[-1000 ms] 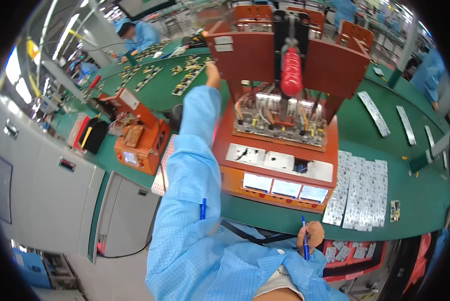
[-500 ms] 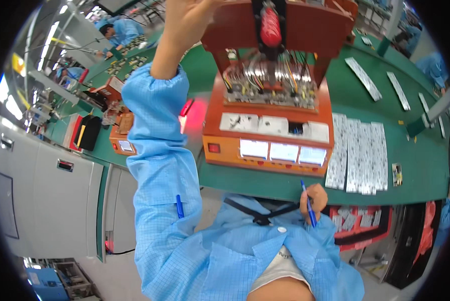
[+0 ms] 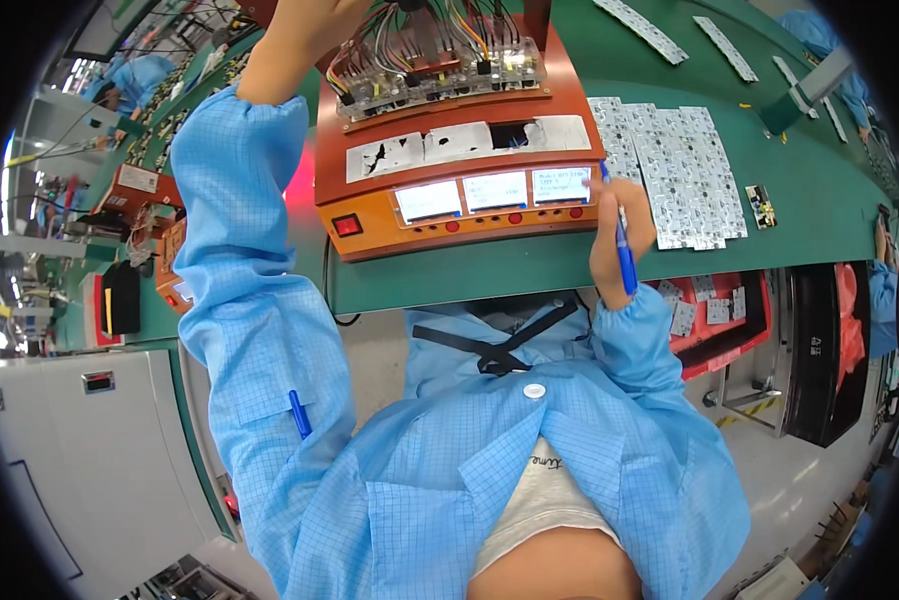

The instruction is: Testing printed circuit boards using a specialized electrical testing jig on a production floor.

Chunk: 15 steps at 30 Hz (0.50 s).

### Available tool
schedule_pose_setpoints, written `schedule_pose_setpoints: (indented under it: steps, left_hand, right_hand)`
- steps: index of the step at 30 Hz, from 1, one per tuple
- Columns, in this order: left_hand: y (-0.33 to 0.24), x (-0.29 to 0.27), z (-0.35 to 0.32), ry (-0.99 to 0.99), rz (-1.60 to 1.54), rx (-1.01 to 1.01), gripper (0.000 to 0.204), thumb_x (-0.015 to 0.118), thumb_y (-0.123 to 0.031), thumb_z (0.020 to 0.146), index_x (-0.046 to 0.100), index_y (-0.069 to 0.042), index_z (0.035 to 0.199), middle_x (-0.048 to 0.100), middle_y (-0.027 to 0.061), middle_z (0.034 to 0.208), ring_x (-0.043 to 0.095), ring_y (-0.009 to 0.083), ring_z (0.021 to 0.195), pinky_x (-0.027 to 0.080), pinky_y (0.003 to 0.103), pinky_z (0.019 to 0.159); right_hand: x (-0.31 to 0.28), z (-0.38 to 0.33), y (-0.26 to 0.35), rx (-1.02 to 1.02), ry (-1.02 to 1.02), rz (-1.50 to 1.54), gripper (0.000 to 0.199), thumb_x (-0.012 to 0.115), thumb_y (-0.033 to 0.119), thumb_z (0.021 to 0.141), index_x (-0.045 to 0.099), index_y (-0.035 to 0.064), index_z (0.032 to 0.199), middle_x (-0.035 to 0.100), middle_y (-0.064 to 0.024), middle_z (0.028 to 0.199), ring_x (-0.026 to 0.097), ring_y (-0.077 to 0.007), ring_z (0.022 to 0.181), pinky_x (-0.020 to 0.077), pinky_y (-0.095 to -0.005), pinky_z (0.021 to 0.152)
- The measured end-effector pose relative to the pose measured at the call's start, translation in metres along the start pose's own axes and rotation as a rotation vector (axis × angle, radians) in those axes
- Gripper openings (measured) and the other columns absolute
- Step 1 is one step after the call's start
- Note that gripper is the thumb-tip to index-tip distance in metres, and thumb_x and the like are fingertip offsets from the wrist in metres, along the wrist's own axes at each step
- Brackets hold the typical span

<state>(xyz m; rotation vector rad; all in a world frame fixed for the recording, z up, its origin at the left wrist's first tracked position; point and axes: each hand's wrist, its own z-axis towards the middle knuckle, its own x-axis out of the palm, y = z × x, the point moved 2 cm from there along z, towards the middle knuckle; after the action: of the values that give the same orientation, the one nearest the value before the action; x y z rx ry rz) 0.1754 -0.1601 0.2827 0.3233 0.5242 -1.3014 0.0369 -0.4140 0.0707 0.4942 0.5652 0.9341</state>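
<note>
A blue pen [image 3: 625, 264] is held in my right hand [image 3: 614, 228], close to the right front corner of an orange-red test box [image 3: 439, 238]. Three small lit screens [image 3: 496, 190] sit in the box's front face, with a red switch [image 3: 346, 225] at their left. On top, a fixture with wires and clear blocks [image 3: 439, 75] stands behind a worn white label strip [image 3: 449, 147]. My left hand [image 3: 314, 25] is raised at the fixture's upper left; the top edge of the picture cuts off its fingers, so what they touch is hidden.
White circuit panels [image 3: 684, 180] lie side by side right of the box, with a small board [image 3: 760, 206] beyond them. A red bin of boards [image 3: 714, 315] stands under the green bench [image 3: 449, 280]. At left is another orange box [image 3: 174, 265]. Other people work further off.
The view has shifted, so the test box sits higher and further left. My right hand with the pen has moved up from below the bench edge to the box's right front corner.
</note>
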Motion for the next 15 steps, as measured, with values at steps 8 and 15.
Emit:
schedule_pose_setpoints:
  steps: [8, 15]
  left_hand:
    - [-0.002, 0.0, -0.001, -0.003, 0.044, -0.003, 0.03, 0.06, -0.023, 0.091, 0.051, 0.0, 0.108, 0.055, 0.0166, 0.111, 0.053, 0.0261, 0.109, 0.037, 0.035, 0.097]
    - [0.0, 0.002, -0.003, -0.047, 0.02, -0.019, 0.037, 0.06, -0.03, 0.091, 0.05, 0.0, 0.109, 0.055, 0.0163, 0.113, 0.052, 0.0254, 0.11, 0.037, 0.035, 0.097]
  right_hand:
    - [0.023, 0.019, -0.029, -0.058, 0.148, -0.287, 0.031, 0.052, -0.001, 0.084, 0.059, 0.0047, 0.113, 0.067, -0.0104, 0.108, 0.061, -0.0277, 0.106, 0.0397, -0.0446, 0.099]
    - [0.023, 0.012, -0.029, -0.132, 0.191, -0.427, 0.035, 0.058, -0.003, 0.075, 0.062, 0.0053, 0.109, 0.065, -0.0065, 0.118, 0.057, -0.0217, 0.117, 0.0346, -0.046, 0.103]
